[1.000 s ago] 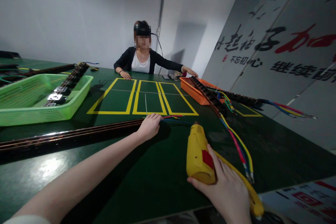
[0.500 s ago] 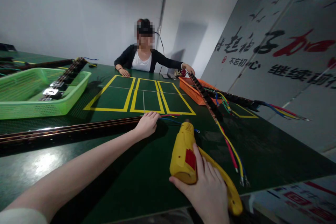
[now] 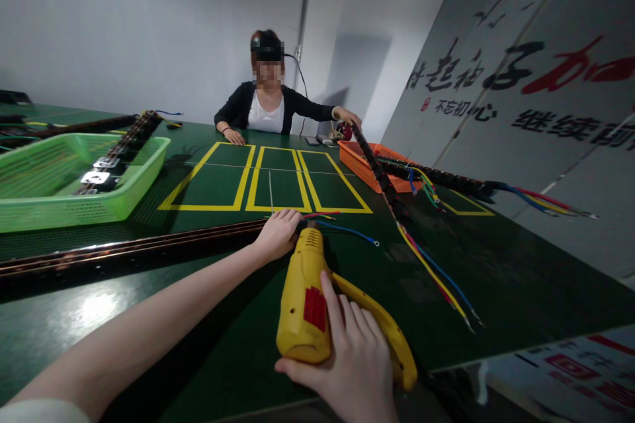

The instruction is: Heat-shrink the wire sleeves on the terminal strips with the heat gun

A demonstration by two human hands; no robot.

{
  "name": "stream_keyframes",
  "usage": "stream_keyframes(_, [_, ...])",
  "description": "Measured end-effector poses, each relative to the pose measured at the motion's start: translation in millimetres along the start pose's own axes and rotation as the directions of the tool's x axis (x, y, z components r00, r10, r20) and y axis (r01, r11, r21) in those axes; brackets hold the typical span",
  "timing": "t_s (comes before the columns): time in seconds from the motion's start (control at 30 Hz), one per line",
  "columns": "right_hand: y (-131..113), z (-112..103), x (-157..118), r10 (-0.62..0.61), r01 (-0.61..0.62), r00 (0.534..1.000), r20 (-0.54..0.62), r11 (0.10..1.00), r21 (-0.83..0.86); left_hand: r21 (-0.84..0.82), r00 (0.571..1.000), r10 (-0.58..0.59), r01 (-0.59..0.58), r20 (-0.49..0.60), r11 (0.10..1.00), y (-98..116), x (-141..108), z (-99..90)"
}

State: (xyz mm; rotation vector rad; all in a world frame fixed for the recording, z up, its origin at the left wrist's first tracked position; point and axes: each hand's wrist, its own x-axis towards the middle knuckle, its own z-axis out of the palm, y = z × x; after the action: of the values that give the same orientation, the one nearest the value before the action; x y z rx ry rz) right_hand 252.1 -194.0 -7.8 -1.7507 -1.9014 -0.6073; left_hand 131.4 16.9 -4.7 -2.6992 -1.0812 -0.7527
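Observation:
My right hand (image 3: 350,347) is closed around a yellow heat gun (image 3: 303,301), whose nozzle points away from me, close beside my left hand. My left hand (image 3: 280,232) grips the wire end of a long dark bar with copper-coloured strips (image 3: 133,250) that lies on the green table. Past my left fingers stick out a blue wire (image 3: 350,231) with a ring terminal and a red wire (image 3: 325,214). What my fingers press on is partly hidden.
A green basket (image 3: 126,195) with a strip stands left. At the right, an orange basket (image 3: 354,172) holds similar bars. Across the green table (image 3: 208,370), a co-worker's hand (image 3: 347,116) holds up a dark strip (image 3: 380,175) with coloured wires. Yellow tape (image 3: 213,207) marks rectangles.
My right hand has brought the heat gun leftward, so its nozzle is now beside my left hand. The co-worker's strip has shifted slightly left, and its wires have swung.

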Motion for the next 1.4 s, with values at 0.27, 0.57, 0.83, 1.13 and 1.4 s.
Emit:
stream_keyframes(0.27, [23,-9,-1,0.032,-0.035,0.998,0.062,0.998,0.047,-0.007,1.0,-0.016,0.016,0.023,1.0,0,-1,-1.6])
stream_keyframes(0.57, [60,-16,-5,0.121,-0.117,0.992,0.027,0.986,-0.119,-0.006,1.0,-0.009,0.009,0.013,1.0,-1,-1,-0.8])
stream_keyframes(0.83, [71,-15,-7,0.107,-0.112,0.994,-0.033,0.963,-0.246,-0.007,1.0,0.003,-0.003,-0.009,1.0,-1,-2,0.1])
stream_keyframes(1.13, [49,-11,-4,0.113,-0.116,0.993,-0.027,0.974,-0.192,-0.013,1.0,-0.013,0.013,-0.009,1.0,-1,-1,1.5])
stream_keyframes(1.4, [6,0,2,0.047,-0.047,0.999,-0.014,0.999,-0.019,-0.008,1.0,-0.017,0.017,-0.017,1.0,0,0,1.7])
